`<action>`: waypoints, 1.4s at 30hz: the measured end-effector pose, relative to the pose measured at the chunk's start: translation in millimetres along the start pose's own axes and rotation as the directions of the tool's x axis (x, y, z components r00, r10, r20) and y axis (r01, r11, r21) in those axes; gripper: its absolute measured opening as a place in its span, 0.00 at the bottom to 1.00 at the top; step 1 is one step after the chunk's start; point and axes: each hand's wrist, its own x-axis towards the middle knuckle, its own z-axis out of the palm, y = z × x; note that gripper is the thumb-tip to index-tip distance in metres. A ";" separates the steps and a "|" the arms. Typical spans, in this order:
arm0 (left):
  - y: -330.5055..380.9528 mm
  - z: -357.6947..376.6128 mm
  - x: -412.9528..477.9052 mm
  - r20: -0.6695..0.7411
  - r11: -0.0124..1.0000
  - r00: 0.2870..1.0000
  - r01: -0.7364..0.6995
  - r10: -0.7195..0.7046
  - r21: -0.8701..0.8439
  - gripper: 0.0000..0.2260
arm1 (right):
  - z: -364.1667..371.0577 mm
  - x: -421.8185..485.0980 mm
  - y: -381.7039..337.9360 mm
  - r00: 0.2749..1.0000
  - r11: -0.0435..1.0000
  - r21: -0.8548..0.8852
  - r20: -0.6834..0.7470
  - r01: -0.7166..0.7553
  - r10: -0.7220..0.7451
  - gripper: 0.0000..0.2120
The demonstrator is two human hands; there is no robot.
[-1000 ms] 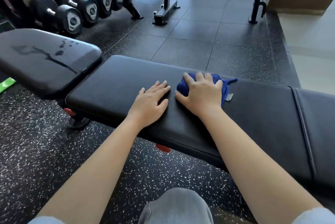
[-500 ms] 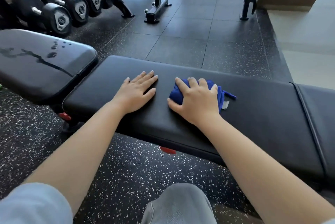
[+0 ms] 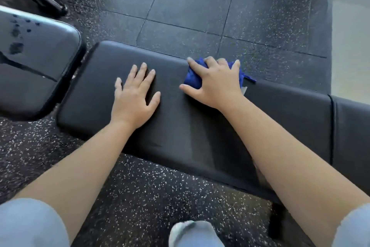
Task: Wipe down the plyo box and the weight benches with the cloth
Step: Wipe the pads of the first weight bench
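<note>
Since a moment ago the right hand, its grip bunching the blue cloth, slid toward the counter far edge at 12 o'clock, while the left hand lies flat, open.

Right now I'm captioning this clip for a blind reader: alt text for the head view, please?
A person's right hand presses a bunched blue cloth onto a black padded weight bench, while the left hand rests flat beside it. A second dark bench pad at left shows wet streaks.

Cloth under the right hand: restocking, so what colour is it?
Blue cloth, seen in the head view.
</note>
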 end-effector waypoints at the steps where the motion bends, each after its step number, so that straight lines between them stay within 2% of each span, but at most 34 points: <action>1: 1.7 -0.9 -0.4 0.008 1.000 1.000 0.000 0.000 -0.004 0.29 | -0.3 0.9 0.4 1.000 1.000 -0.018 0.010 0.004 -0.003 0.35; 6: 4.5 -3.7 -0.8 0.058 1.000 0.998 0.009 -0.009 -0.002 0.28 | 14.1 -3.0 -5.3 0.998 0.997 0.056 -0.037 -0.050 0.052 0.35; 12: -0.1 -3.9 1.4 0.153 0.994 0.987 -0.068 0.056 0.080 0.29 | 14.4 -13.2 -11.1 0.996 0.993 0.099 -0.070 -0.057 0.064 0.32; 33: 1.0 0.3 3.8 0.107 1.000 0.994 -0.029 0.028 0.002 0.31 | 34.2 -123.4 -84.8 0.960 0.977 0.037 -0.181 -0.212 0.215 0.30; 42: 6.5 2.1 -0.5 0.155 1.000 0.988 -0.019 0.022 -0.023 0.32 | 38.8 -107.5 -84.6 0.945 0.971 0.023 -0.226 -0.238 0.237 0.29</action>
